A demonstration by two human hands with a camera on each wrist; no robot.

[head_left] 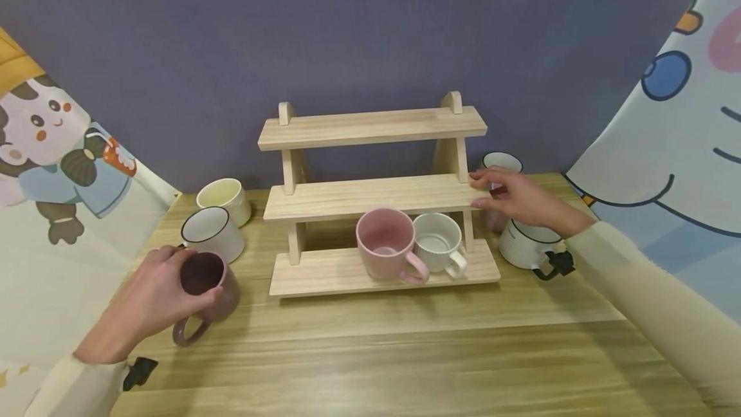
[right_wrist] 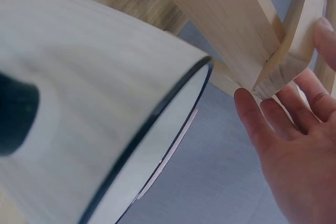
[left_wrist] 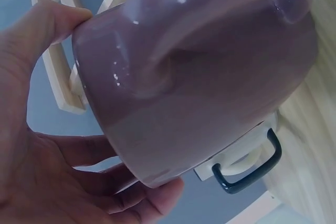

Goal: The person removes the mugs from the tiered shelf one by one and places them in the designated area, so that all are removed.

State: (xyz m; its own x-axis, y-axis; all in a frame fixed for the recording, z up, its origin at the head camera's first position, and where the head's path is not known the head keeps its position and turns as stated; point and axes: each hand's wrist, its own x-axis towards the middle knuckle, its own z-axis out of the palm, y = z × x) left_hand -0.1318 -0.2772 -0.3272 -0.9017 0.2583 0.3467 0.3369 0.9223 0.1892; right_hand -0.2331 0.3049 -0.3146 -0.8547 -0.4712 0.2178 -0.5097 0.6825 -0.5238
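Observation:
My left hand point(head_left: 153, 291) grips a mauve mug point(head_left: 228, 300) near its rim, at the left of the table. In the left wrist view the thumb lies on one side of the mug point(left_wrist: 220, 87) and the fingers on the other. Its handle points toward me. At the right end of the middle tier of a three-tier wooden shelf point(head_left: 370, 197), my right hand point(head_left: 521, 199) holds the board's end between thumb and fingers. A pink mug point(head_left: 379, 256) and a ribbed white mug point(head_left: 434, 250) stand side by side on the bottom tier.
Behind the left hand stand a white dark-rimmed mug point(head_left: 217, 237) and a cream mug point(head_left: 231, 201). Under the right forearm is a white mug point(head_left: 518, 246) with a dark handle; another dark-rimmed mug point(head_left: 502, 161) is partly hidden behind the right hand. A blue-grey backdrop point(head_left: 370, 31) rises behind.

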